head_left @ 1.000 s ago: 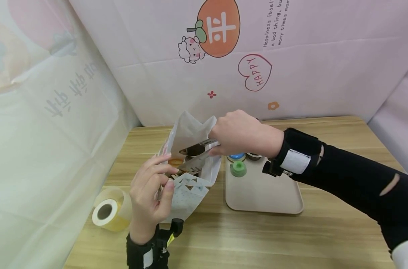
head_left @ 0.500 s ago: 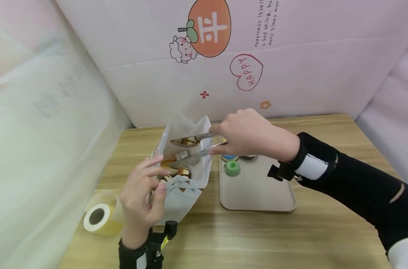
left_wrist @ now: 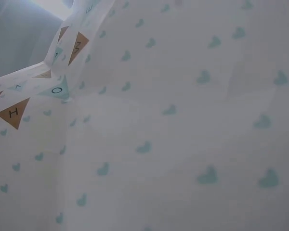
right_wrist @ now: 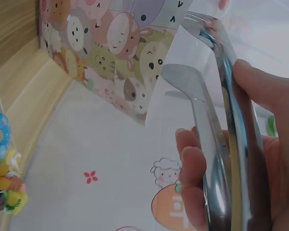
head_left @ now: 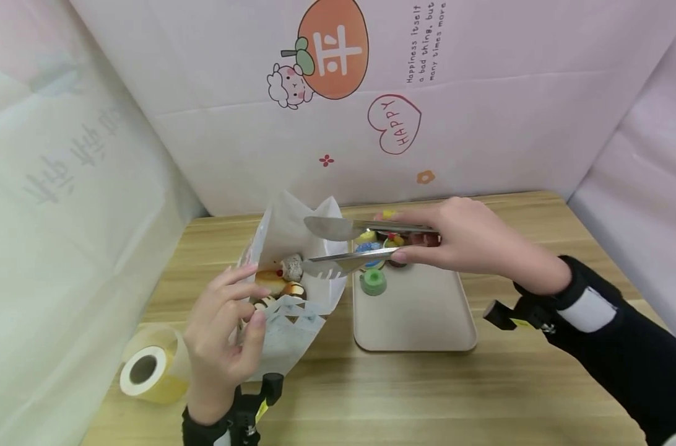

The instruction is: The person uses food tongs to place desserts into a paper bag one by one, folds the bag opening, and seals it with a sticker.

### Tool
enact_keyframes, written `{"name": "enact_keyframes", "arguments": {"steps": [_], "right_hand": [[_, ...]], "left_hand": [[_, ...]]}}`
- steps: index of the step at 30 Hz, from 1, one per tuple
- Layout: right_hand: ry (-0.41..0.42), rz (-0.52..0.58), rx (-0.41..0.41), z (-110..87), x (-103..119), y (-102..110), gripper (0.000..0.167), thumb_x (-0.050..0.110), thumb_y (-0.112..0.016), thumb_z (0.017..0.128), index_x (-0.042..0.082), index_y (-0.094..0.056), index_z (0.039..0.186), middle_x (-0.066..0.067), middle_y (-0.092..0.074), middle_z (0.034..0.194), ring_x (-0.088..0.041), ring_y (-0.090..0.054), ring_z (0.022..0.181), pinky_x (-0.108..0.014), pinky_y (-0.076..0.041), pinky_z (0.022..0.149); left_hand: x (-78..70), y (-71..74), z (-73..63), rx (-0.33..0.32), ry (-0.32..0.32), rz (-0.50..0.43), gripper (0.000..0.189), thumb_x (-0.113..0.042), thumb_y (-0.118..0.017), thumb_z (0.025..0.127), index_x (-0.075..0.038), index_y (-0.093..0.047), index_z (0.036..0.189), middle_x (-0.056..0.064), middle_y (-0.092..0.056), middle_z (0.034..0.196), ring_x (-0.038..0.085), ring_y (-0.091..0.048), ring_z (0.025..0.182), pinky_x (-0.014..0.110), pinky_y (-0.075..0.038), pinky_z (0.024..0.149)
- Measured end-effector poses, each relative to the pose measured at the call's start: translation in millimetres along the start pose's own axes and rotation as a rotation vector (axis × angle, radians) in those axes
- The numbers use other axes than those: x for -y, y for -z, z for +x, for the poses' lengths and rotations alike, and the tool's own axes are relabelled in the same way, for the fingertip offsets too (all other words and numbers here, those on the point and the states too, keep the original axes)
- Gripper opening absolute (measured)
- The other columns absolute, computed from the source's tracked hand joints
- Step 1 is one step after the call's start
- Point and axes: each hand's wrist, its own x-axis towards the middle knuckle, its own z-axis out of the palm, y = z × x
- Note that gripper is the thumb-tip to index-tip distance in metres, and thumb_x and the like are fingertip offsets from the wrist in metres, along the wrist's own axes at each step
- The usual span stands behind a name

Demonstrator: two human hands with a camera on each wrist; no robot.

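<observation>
My left hand (head_left: 223,334) pinches the near left edge of a white paper bag (head_left: 282,350), which stands with its mouth wide apart. Inside lie several small pastry-like pieces, among them a speckled round one (head_left: 292,267) and a golden-brown bun (head_left: 270,282). Metal serving tongs (head_left: 338,229) are gripped in my right hand (head_left: 477,238). Their arms are spread with nothing between them, one tip flat and one forked, over the bag's right rim. The right wrist view shows the tongs (right_wrist: 216,168) beside the bag's animal-print side (right_wrist: 115,48). Bag paper (left_wrist: 149,125) fills most of the left wrist view.
A beige tray (head_left: 416,322) stands right of the bag. At its far left are a green ring-shaped piece (head_left: 373,282), a blue doughnut-like piece (head_left: 368,248) and several others, partly behind the tongs. A roll of clear tape (head_left: 154,371) sits at the left. Printed cloth (head_left: 232,148) hangs behind the table.
My right hand has drawn the tongs up and rightward out of the bag, and their arms have spread. The left hand keeps its hold on the bag. The head view has shifted slightly right.
</observation>
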Motion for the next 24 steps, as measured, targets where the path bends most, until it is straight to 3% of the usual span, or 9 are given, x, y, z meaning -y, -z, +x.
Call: {"name": "enact_keyframes", "arguments": {"steps": [6, 10, 13, 18, 24], "right_hand": [[-0.035, 0.048, -0.088, -19.0, -19, -5, 0.043, 0.042, -0.073, 0.085, 0.019, -0.068, 0.121, 0.012, -0.051, 0.062, -0.001, -0.043, 0.054, -0.019, -0.034, 0.05], [-0.064, 0.055, -0.088, -29.0, -29, -9, 0.048, 0.04, -0.074, 0.085, 0.013, -0.067, 0.124, 0.011, -0.049, 0.062, -0.001, -0.042, 0.055, -0.019, -0.034, 0.051], [-0.083, 0.08, -0.084, -35.3, -37, -13, 0.05, 0.038, -0.074, 0.085, 0.016, -0.065, 0.128, 0.011, -0.049, 0.062, 0.0, -0.041, 0.054, -0.019, -0.034, 0.05], [-0.155, 0.116, -0.053, -42.4, -48, -24, 0.046, 0.04, -0.075, 0.084, 0.018, -0.067, 0.124, 0.01, -0.052, 0.063, -0.001, -0.043, 0.053, -0.02, -0.035, 0.048], [-0.281, 0.164, 0.04, -45.9, -56, -46, 0.054, 0.052, -0.073, 0.082, 0.018, -0.067, 0.123, 0.007, -0.056, 0.065, -0.005, -0.045, 0.053, -0.021, -0.036, 0.047]], "left_hand": [[0.3, 0.7, -0.3, -0.003, 0.002, 0.006, 0.047, -0.02, -0.053, 0.095, -0.003, -0.04, 0.054, 0.018, -0.065, 0.065, 0.039, -0.067, 0.079, 0.034, -0.052, 0.103], [0.4, 0.6, 0.1, -0.003, 0.003, 0.007, 0.047, -0.02, -0.053, 0.096, -0.003, -0.04, 0.054, 0.018, -0.065, 0.065, 0.039, -0.067, 0.079, 0.034, -0.052, 0.103], [0.6, 0.4, 0.5, -0.006, 0.0, 0.008, 0.048, -0.02, -0.053, 0.096, -0.003, -0.039, 0.053, 0.017, -0.064, 0.065, 0.039, -0.067, 0.079, 0.034, -0.052, 0.103], [0.8, 1.4, 0.7, 0.001, 0.006, 0.011, 0.047, -0.02, -0.053, 0.095, -0.003, -0.039, 0.053, 0.017, -0.065, 0.065, 0.039, -0.067, 0.079, 0.034, -0.052, 0.103], [1.0, 2.8, 0.2, 0.012, 0.015, 0.017, 0.047, -0.02, -0.053, 0.095, -0.003, -0.04, 0.053, 0.017, -0.065, 0.066, 0.039, -0.067, 0.08, 0.034, -0.052, 0.104]]}}
